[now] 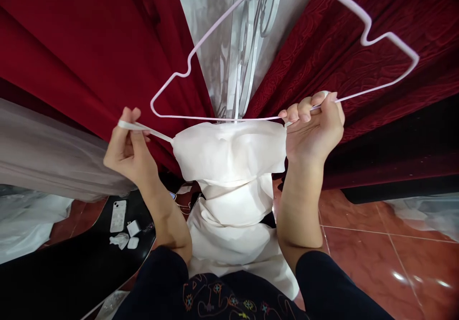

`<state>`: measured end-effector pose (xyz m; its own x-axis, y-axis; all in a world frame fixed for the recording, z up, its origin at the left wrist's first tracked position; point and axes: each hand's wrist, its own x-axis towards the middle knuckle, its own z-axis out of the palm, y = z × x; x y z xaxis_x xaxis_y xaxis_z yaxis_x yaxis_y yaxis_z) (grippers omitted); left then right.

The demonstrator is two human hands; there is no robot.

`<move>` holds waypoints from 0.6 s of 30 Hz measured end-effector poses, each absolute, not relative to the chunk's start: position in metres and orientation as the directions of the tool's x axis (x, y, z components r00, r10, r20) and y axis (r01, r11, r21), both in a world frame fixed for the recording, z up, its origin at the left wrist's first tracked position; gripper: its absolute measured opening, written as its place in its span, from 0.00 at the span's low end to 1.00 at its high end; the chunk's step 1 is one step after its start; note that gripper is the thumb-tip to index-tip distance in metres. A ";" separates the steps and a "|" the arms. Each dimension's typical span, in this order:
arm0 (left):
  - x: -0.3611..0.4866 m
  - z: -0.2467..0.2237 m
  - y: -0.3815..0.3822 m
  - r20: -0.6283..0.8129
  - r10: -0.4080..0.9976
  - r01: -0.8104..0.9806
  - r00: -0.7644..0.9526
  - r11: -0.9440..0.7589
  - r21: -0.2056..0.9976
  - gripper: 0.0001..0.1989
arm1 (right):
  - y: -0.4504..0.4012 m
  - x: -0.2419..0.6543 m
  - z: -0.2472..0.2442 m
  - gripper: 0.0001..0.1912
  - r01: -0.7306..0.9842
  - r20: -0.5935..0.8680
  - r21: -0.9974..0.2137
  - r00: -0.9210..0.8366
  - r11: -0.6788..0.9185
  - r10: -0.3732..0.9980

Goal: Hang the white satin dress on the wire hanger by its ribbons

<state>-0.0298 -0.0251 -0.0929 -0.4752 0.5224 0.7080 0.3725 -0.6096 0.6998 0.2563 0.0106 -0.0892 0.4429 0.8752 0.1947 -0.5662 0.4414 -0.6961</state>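
A white garment (231,152) hangs down between my hands and drapes over my lap. My left hand (131,143) pinches its thin left strap (156,132), which is pulled out taut to the side. My right hand (313,121) is closed around the bottom bar of a pale lilac hanger (204,118), near the garment's right upper corner, with a bit of white strap at the fingers. The hanger is tilted above the garment, its bar passing just over the top edge. The hanger's hook is out of view.
Dark red curtains (89,38) hang on both sides of a white metal frame (247,47). On a black surface (71,267) at the lower left lie a phone (118,216), a white charger (133,228), a small white case (133,243) and crumpled tissue (119,240).
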 end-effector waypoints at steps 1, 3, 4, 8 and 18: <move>-0.032 -0.089 -0.023 0.740 0.503 0.378 -0.447 -0.643 0.666 0.16 | 0.011 0.255 -0.089 0.18 -0.570 0.194 -0.693 0.442 0.441 0.876; -0.030 -0.078 -0.020 0.751 0.563 0.332 -0.345 -0.676 0.658 0.19 | 0.011 0.253 -0.090 0.18 -0.602 0.181 -0.683 0.410 0.414 0.894; -0.026 -0.072 -0.019 0.733 0.617 0.306 -0.286 -0.667 0.680 0.21 | 0.011 0.252 -0.090 0.18 -0.622 0.169 -0.678 0.388 0.393 0.906; -0.010 -0.046 -0.019 0.680 0.711 0.287 -0.176 -0.624 0.727 0.17 | 0.011 0.254 -0.092 0.17 -0.655 0.119 -0.679 0.349 0.333 0.929; -0.016 -0.002 -0.011 0.588 0.775 0.502 0.231 -0.613 0.611 0.24 | 0.015 0.258 -0.097 0.13 -0.660 0.148 -0.675 0.318 0.331 0.936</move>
<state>-0.0164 -0.0108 -0.0018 0.2305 0.7750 0.5884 0.5016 -0.6128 0.6106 0.2585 0.0147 -0.0972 0.3182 0.9363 0.1484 -0.6597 0.3311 -0.6747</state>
